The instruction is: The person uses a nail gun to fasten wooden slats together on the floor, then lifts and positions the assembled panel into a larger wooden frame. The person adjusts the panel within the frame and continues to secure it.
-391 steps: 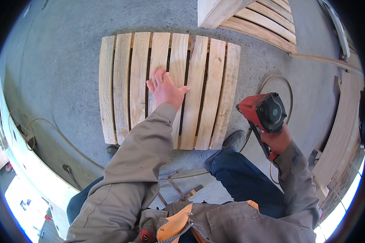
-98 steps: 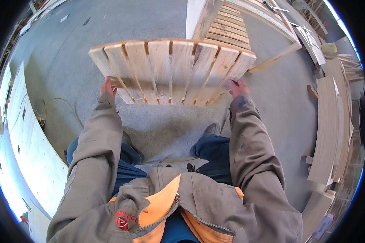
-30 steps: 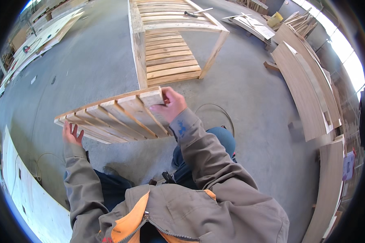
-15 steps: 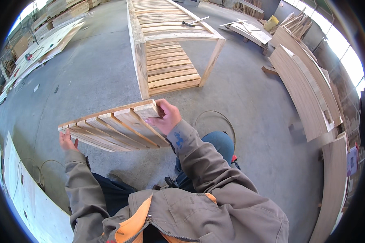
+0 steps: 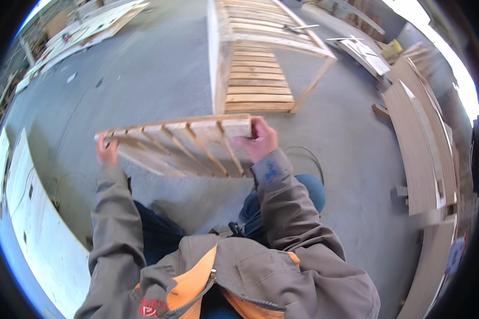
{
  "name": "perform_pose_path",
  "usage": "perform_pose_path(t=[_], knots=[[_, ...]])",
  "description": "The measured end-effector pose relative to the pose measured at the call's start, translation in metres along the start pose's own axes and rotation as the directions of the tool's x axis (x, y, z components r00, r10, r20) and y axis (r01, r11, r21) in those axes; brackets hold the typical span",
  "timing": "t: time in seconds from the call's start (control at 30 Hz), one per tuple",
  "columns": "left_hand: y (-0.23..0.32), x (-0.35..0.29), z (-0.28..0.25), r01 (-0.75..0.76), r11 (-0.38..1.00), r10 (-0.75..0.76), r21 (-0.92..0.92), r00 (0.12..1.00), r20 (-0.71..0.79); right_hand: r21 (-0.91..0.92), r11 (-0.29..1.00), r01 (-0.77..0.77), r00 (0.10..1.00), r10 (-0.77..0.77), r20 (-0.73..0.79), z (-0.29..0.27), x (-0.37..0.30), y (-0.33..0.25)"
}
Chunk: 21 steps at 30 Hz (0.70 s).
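Observation:
Between my hands hangs a slatted wooden panel, light boards with gaps fixed along a rail at its top edge. My left hand grips its left end, the thumb near the top. The right hand is closed round the upper right corner, fingers behind it and thumb in front. Just beyond the panel stands a long slatted wooden frame on legs, with a lower slatted shelf. A dark-headed hammer appears to lie on its top slats.
Large boards lean in a row at the right. A pale sheet with small holes lies at the lower left, more sheets at the far left. A thin hose curls on the grey floor by my right knee.
My view has swung, so the frame and floor sit further right in it. The panel, held in both hands, is raised slightly and its top edge is closer to level.

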<state>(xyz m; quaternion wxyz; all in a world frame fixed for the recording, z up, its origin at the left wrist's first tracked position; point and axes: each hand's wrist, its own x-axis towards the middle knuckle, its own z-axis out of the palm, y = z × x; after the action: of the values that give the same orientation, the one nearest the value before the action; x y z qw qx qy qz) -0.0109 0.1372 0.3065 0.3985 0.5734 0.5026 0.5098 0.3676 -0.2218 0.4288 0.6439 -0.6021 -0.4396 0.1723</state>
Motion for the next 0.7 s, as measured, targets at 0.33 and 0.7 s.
perform_pose_path(t=[0.33, 0.7], knots=[[0.059, -0.061, 0.026, 0.44, 0.776, -0.475, -0.453, 0.879, 0.042, 0.102, 0.994, 0.023, 0.997, -0.031, 0.074, -0.005, -0.009, -0.012], [0.048, -0.068, 0.029, 0.424, 0.762, -0.411, -0.49, 0.901, 0.14, -0.036, 0.998, 0.058, 0.995, -0.055, 0.086, 0.005, -0.012, -0.014]])
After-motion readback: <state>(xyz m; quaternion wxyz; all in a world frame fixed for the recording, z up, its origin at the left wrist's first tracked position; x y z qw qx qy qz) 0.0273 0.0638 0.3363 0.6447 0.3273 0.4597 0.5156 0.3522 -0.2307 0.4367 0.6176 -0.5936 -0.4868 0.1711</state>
